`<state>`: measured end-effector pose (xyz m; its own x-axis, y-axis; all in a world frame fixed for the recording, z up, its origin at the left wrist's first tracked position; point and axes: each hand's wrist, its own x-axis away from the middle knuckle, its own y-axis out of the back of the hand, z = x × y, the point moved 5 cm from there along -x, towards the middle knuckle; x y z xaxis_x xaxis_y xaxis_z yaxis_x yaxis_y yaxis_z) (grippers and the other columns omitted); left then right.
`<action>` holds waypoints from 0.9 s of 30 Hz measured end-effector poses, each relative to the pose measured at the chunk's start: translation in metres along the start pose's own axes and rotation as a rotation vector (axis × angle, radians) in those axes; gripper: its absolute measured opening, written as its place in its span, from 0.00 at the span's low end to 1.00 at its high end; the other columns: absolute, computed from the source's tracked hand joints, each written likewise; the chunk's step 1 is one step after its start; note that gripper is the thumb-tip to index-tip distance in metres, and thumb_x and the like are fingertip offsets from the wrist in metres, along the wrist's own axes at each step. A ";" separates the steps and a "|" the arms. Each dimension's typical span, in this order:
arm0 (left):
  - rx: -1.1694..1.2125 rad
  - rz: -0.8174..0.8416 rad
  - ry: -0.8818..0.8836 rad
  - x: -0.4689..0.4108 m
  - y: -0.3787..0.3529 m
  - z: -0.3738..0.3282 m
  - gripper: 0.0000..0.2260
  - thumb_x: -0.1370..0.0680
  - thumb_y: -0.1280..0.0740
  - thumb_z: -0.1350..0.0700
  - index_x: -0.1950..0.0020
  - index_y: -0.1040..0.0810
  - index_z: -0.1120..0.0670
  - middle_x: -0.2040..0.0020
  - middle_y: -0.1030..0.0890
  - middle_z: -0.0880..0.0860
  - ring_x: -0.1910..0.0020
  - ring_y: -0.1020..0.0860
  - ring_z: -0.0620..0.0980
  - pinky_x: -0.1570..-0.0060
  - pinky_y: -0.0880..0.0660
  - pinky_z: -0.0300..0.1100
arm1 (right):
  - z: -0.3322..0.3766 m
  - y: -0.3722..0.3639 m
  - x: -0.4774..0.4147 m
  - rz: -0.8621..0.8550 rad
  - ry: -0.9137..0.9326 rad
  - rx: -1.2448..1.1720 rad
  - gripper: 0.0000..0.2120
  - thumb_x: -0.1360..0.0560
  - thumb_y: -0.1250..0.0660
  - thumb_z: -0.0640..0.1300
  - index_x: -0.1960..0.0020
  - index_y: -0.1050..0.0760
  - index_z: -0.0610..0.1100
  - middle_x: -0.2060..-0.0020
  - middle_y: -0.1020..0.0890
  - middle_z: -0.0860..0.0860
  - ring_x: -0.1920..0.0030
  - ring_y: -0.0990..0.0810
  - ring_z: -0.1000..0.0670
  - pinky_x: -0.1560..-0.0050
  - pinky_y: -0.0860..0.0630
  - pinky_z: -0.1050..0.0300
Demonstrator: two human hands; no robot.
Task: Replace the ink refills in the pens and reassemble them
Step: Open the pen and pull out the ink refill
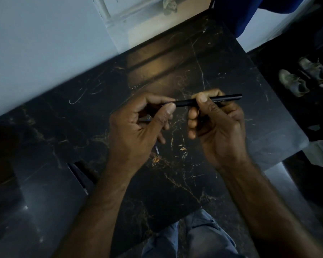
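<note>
Far to the left of the fingers a slim dark thing [79, 178] lies on the table [175, 67]; we cannot tell whether it is a pen. The left hand [138, 127] pinches a thin refill [167, 104] between thumb and forefinger, with its other fingers loosely curled below. Under those fingers a bluish part [145, 120] peeps out, mostly hidden, and a small pale piece [157, 149] lies on the table just beneath them.

Just right of the left thumb, the refill meets the open end of the black barrel [222, 98], which is held up off the table. The right hand [216, 127] grips the barrel near its middle between thumb and forefinger, its lower fingers curled and apparently empty. The barrel's far end juts out to the right of them.

We judge the refill is going in. If it is pushed at a slant, so thin a tube could buckle or slip from the pinch. The dim light and dark table would make a dropped piece hard to find, and a forearm could sweep the pale piece away.
</note>
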<state>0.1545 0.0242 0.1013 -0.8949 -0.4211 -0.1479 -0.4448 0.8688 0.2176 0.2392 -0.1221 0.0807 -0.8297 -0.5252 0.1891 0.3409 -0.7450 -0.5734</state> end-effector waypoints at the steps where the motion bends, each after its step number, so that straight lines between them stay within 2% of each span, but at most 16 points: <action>1: -0.057 -0.004 -0.012 -0.001 0.001 -0.002 0.04 0.15 0.31 0.57 0.47 0.18 0.56 0.61 0.18 0.50 0.67 0.17 0.48 0.74 0.22 0.42 | -0.001 -0.001 0.001 0.004 -0.003 -0.008 0.05 0.20 0.32 0.41 0.52 0.25 0.39 0.66 0.20 0.47 0.69 0.21 0.51 0.73 0.24 0.58; 4: -0.197 -0.021 -0.044 -0.006 -0.002 -0.009 0.13 0.12 0.36 0.57 0.56 0.22 0.56 0.67 0.25 0.41 0.69 0.25 0.39 0.66 0.30 0.33 | -0.003 -0.004 0.001 0.018 0.002 -0.018 0.05 0.20 0.33 0.40 0.52 0.25 0.39 0.66 0.20 0.47 0.69 0.21 0.50 0.73 0.24 0.58; 7: -0.172 0.006 0.047 -0.006 -0.004 -0.004 0.19 0.12 0.38 0.54 0.64 0.26 0.51 0.73 0.29 0.43 0.74 0.30 0.40 0.69 0.33 0.33 | -0.003 -0.003 0.000 0.014 0.008 0.016 0.06 0.20 0.32 0.41 0.51 0.25 0.38 0.65 0.20 0.46 0.68 0.21 0.50 0.73 0.24 0.57; 9: -0.115 0.019 0.099 -0.003 -0.006 0.001 0.19 0.12 0.38 0.52 0.63 0.25 0.51 0.72 0.27 0.46 0.74 0.29 0.41 0.72 0.31 0.36 | -0.003 -0.001 0.000 0.006 0.019 0.037 0.05 0.20 0.33 0.40 0.51 0.25 0.37 0.65 0.20 0.46 0.68 0.22 0.49 0.72 0.24 0.57; 12: -0.012 0.030 0.073 0.001 -0.009 0.001 0.06 0.13 0.33 0.57 0.50 0.22 0.54 0.63 0.22 0.47 0.68 0.23 0.45 0.69 0.26 0.39 | -0.003 0.000 0.000 0.016 0.041 0.075 0.03 0.18 0.35 0.37 0.50 0.25 0.38 0.64 0.20 0.46 0.68 0.22 0.49 0.72 0.24 0.56; 13: -0.021 0.010 0.043 0.001 -0.008 0.000 0.04 0.13 0.33 0.58 0.48 0.23 0.53 0.62 0.22 0.47 0.67 0.23 0.44 0.68 0.26 0.38 | -0.004 0.000 0.000 0.020 0.042 0.088 0.03 0.17 0.35 0.36 0.50 0.25 0.38 0.64 0.20 0.46 0.68 0.22 0.49 0.72 0.24 0.56; 17: -0.195 -0.078 -0.049 -0.002 -0.006 -0.001 0.11 0.13 0.35 0.56 0.55 0.25 0.50 0.67 0.26 0.40 0.70 0.27 0.40 0.67 0.32 0.32 | -0.009 -0.002 0.000 0.042 0.035 0.106 0.03 0.17 0.35 0.35 0.50 0.24 0.38 0.64 0.20 0.47 0.68 0.22 0.49 0.72 0.24 0.56; 20: -0.133 -0.081 0.112 -0.003 -0.005 0.012 0.20 0.12 0.39 0.50 0.64 0.25 0.51 0.73 0.28 0.44 0.74 0.29 0.40 0.70 0.33 0.34 | -0.013 -0.003 0.001 0.046 0.023 0.113 0.02 0.17 0.34 0.35 0.49 0.24 0.37 0.64 0.19 0.46 0.68 0.21 0.48 0.72 0.24 0.56; 21: -0.049 -0.063 0.174 -0.001 -0.005 0.017 0.21 0.12 0.40 0.47 0.64 0.23 0.52 0.72 0.26 0.46 0.74 0.28 0.41 0.70 0.31 0.35 | -0.015 -0.003 0.001 0.041 0.017 0.104 0.02 0.18 0.34 0.35 0.49 0.23 0.37 0.64 0.19 0.46 0.68 0.21 0.48 0.73 0.24 0.56; 24: 0.244 -0.036 0.234 0.002 -0.003 0.022 0.11 0.15 0.34 0.50 0.48 0.17 0.55 0.58 0.18 0.53 0.63 0.19 0.49 0.68 0.21 0.43 | -0.016 -0.002 0.002 0.006 0.016 0.074 0.03 0.18 0.34 0.35 0.50 0.23 0.38 0.65 0.20 0.46 0.68 0.21 0.49 0.73 0.24 0.57; 25: 0.277 -0.043 0.213 0.003 -0.002 0.022 0.07 0.17 0.31 0.53 0.46 0.17 0.55 0.55 0.17 0.54 0.61 0.17 0.50 0.67 0.19 0.44 | -0.016 -0.001 0.002 -0.004 0.016 0.072 0.03 0.18 0.34 0.35 0.50 0.23 0.38 0.65 0.20 0.46 0.68 0.21 0.49 0.73 0.24 0.57; 27: 0.240 -0.060 0.166 0.005 0.000 0.024 0.02 0.18 0.27 0.58 0.48 0.16 0.55 0.57 0.15 0.51 0.61 0.16 0.49 0.67 0.18 0.43 | -0.017 0.001 0.002 -0.012 0.017 0.081 0.03 0.17 0.34 0.35 0.50 0.24 0.38 0.65 0.20 0.46 0.68 0.21 0.49 0.72 0.24 0.57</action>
<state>0.1514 0.0282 0.0777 -0.8697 -0.4935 0.0108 -0.4936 0.8694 -0.0239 0.2305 -0.1166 0.0668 -0.8413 -0.5092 0.1817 0.3648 -0.7827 -0.5042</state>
